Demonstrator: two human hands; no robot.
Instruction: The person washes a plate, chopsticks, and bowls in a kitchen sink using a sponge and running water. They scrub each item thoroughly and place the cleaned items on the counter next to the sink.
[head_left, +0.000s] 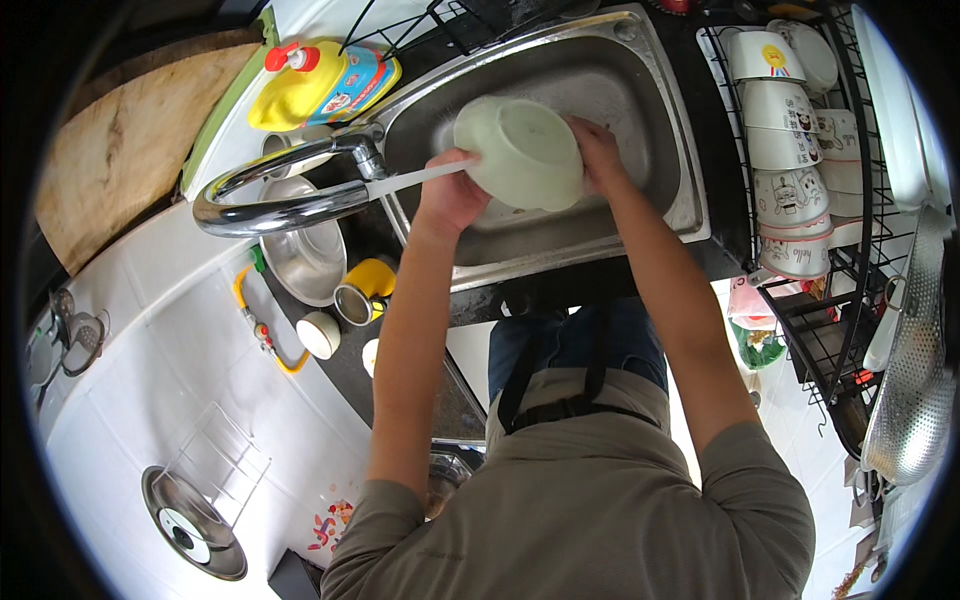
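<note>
Both my hands grip a pale green bowl (517, 161) above a stainless steel sink (637, 127). The bowl's underside, with its foot ring, faces the camera. My left hand (452, 196) holds the near left side, and my right hand (596, 154) holds the right rim. A chrome faucet (292, 214) arches in from the left. From its spout a stream of water (420, 178) runs to the bowl's left side by my left hand. The inside of the bowl is hidden.
A yellow detergent bottle (330, 86) stands behind the faucet. Left of the sink are a metal basin (304, 255), a yellow cup (367, 289) and a small white bowl (318, 334). On the right, a black wire rack (851, 300) holds stacked white bowls (787, 150).
</note>
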